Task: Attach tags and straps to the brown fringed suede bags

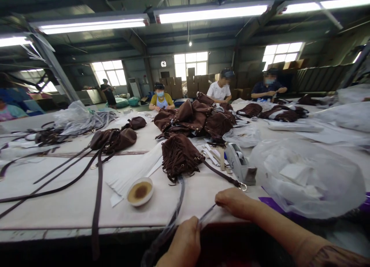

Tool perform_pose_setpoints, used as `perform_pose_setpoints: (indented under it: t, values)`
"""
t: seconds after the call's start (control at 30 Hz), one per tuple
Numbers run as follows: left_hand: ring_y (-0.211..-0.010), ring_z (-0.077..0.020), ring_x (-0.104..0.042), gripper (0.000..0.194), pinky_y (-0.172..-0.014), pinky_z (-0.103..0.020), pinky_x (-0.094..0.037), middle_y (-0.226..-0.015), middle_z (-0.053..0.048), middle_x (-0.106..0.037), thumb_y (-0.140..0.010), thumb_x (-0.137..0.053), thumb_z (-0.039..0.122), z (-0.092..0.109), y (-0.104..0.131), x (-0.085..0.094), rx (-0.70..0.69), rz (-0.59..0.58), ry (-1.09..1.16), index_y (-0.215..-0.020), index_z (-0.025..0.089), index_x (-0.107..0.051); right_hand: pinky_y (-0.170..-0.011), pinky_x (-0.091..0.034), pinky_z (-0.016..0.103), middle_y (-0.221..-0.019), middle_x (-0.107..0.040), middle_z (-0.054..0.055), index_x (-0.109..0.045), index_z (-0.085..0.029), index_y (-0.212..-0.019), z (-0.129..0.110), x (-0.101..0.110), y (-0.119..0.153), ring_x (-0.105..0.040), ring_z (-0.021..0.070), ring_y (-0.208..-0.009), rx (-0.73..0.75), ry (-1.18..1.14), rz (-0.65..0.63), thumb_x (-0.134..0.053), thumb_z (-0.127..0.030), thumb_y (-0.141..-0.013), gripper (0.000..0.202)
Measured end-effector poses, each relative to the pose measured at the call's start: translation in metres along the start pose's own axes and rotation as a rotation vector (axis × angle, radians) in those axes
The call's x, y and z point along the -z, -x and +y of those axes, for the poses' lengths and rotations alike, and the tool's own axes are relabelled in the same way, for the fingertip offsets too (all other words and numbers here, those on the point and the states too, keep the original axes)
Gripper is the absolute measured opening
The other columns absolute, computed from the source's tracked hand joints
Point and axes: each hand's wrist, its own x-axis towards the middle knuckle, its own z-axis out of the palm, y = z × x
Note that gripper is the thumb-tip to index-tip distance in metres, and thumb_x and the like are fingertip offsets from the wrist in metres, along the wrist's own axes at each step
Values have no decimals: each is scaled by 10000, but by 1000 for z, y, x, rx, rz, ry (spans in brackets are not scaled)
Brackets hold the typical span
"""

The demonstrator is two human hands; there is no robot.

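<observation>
A narrow dark strap in clear plastic wrap (207,214) is stretched between my two hands at the table's front edge. My left hand (185,240) is closed round its lower end. Further right and a little higher, my right hand (232,201) pinches the other end. Just beyond lies a dark brown fringed bag (180,155) with metal rings. From it, a plastic-covered strap (179,201) runs down over the edge, left of my left hand. A second bag strap (221,171) ends in a metal clasp near my right hand.
A white bowl of brownish contents (140,191) stands left of the fringed bag, by white paper sheets (138,170). A grey tape dispenser (239,165) and a large plastic bag (309,178) are at right. More brown bags (190,118) are piled behind; several people work beyond.
</observation>
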Motion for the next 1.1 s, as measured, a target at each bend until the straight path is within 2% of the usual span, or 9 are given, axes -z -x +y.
perform_pose_setpoints:
  t: [0.17, 0.27, 0.47, 0.6, 0.67, 0.77, 0.87, 0.97, 1.1]
  values:
    - [-730, -173, -564, 415, -669, -286, -389, -804, -42, -666, -1026, -269, 401, 5, 6, 25, -6, -109, 140, -860, 195, -589, -732, -431, 262, -961, -747, 48, -691, -231, -1086, 23, 3, 14, -682, 195, -875, 23, -171, 185, -484, -232, -939, 253]
    - [-716, -154, -547, 445, -650, -268, -372, -770, -10, -648, -1027, -277, 443, 8, 8, 31, -32, -165, 214, -820, 200, -587, -682, -407, 256, -882, -738, 38, -718, -227, -949, 21, 13, 15, -668, 182, -807, 107, -120, 147, -498, -213, -925, 222]
    - [-672, -150, -540, 419, -606, -265, -357, -718, -13, -627, -1023, -286, 401, 17, 6, 23, -41, -206, 191, -794, 196, -572, -631, -380, 259, -773, -724, 16, -727, -233, -806, 0, 21, 5, -640, 168, -728, 252, -34, 2, -567, -139, -833, 188]
    - [-693, -161, -556, 358, -635, -277, -386, -772, -41, -649, -1010, -303, 335, 15, 2, 9, -32, -157, 118, -835, 192, -581, -700, -420, 288, -779, -716, 29, -717, -229, -796, -5, 16, 1, -636, 190, -773, 283, -28, 82, -573, -185, -876, 170]
    - [-724, -174, -570, 353, -678, -290, -412, -806, -64, -656, -1006, -298, 309, 7, 0, 2, -16, -68, 58, -854, 188, -593, -788, -439, 326, -884, -719, 69, -714, -220, -857, -4, 12, 4, -632, 215, -863, 198, -47, 310, -545, -223, -920, 180]
    - [-809, -208, -601, 348, -770, -321, -448, -874, -105, -666, -1002, -296, 287, -5, -5, -8, 22, 92, -32, -901, 184, -613, -838, -443, 367, -951, -701, 123, -685, -200, -900, -8, 0, 12, -618, 238, -906, -102, -156, 699, -445, -307, -989, 277]
    - [-882, -240, -627, 328, -824, -351, -461, -935, -134, -679, -991, -312, 260, -3, -10, -15, 26, 112, -101, -970, 180, -629, -684, -454, 326, -739, -676, 75, -630, -210, -756, -15, -21, 11, -618, 216, -724, -325, -411, 586, -395, -457, -1000, 418]
    - [-863, -266, -655, 340, -787, -373, -475, -930, -153, -695, -975, -305, 218, 14, -14, -18, -1, -28, -205, -989, 165, -640, -590, -440, 295, -671, -671, 51, -630, -203, -774, -14, -40, -3, -626, 208, -649, -483, -577, 392, -425, -505, -968, 414]
    - [-820, -277, -689, 309, -699, -351, -474, -907, -148, -722, -968, -347, 226, 33, -15, -12, -80, -199, -289, -1059, 157, -634, -692, -480, 326, -792, -709, 81, -659, -181, -873, 3, -49, -21, -660, 237, -766, -469, -460, 495, -441, -343, -939, 279]
